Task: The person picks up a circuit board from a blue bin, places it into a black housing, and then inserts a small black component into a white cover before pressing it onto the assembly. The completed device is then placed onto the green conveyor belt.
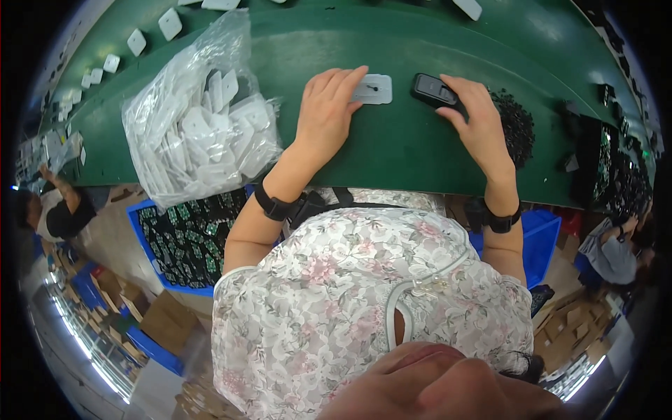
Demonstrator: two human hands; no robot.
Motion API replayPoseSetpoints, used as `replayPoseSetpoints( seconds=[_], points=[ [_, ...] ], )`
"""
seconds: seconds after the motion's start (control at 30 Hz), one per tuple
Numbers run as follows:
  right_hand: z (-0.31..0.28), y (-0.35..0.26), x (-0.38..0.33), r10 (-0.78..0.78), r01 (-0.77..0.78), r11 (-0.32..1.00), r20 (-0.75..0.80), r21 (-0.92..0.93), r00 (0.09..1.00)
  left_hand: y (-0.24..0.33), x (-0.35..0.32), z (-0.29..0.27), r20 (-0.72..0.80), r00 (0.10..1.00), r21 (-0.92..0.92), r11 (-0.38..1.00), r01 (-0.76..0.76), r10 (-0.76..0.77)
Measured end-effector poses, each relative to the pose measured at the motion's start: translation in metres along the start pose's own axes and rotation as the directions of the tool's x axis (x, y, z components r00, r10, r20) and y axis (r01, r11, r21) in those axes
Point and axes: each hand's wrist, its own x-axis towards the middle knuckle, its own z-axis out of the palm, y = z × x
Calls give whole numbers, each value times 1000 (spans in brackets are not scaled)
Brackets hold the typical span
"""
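Note:
My left hand (327, 112) is closed around the left end of a small white plastic cover (382, 89), thumb at its near edge and fingers at the far one. A small dark piece lies on the cover's middle. To the right, a black plastic housing (428, 87) with a recess rests at the green table, its right end gripped between the thumb and fingers of my right hand (479, 115). Beside that hand spreads a pile of tiny black parts (514, 126), partly hidden behind it.
A clear bag (199, 133) full of white covers stands left on the green table (413, 150). White pieces (137, 42) line the far left. Below the edge are a blue bin (183, 288) of circuit boards and another blue bin (542, 241). Dark parts (595, 164) lie far right. People sit at both sides.

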Motion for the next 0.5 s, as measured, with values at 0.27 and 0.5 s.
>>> replayPoseSetpoints(
  seconds=[0.27, 0.5],
  points=[
    [16, -41, 30, -201, 198, 970, 9, 144, 979, -5, -11, -13, -23, 992, -270, 956, 117, -128],
    [36, -47, 45, -266, 254, 961, 119, 105, 957, -8, -18, -13, 46, 998, -95, 995, 40, -36]
  ],
)
